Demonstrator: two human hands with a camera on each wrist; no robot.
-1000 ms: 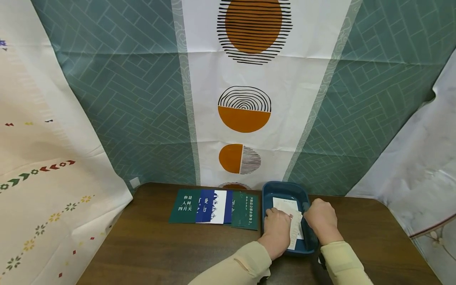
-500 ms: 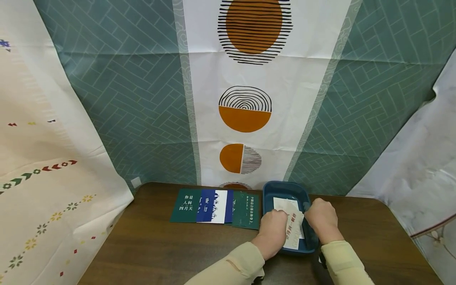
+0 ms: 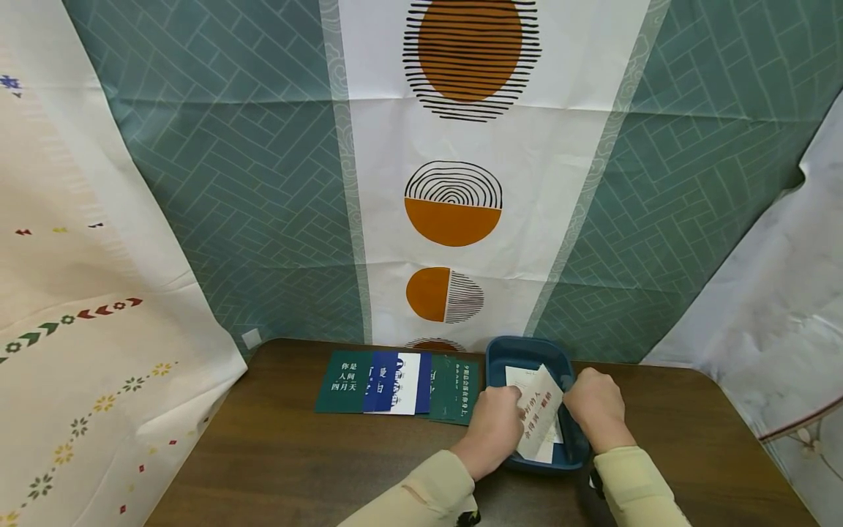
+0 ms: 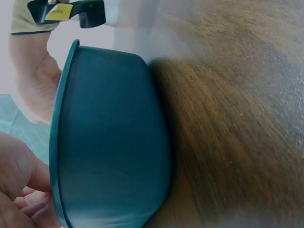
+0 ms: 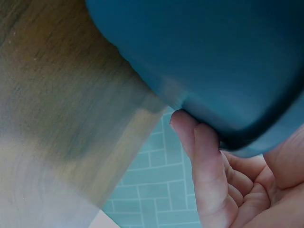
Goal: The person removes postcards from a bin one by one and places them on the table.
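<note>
A dark blue plastic bin stands on the wooden table at the right, with white and cream paper cards inside. The left hand is over the bin's left side and pinches the left edge of a cream card printed with reddish characters, tilted above the others. In the left wrist view, this hand's curled fingers show beyond the bin's rim; the card is hidden there. The right hand grips the bin's right rim, its fingertips against the outer wall in the right wrist view.
Left of the bin lies an overlapping row of cards: a green card, blue ones, a white one and green ones. A patterned cloth hangs behind the table.
The left hand has moved a little left, and the cream card has lifted and turned, its upper end now leaning right. The right hand and the bin have stayed in place.
</note>
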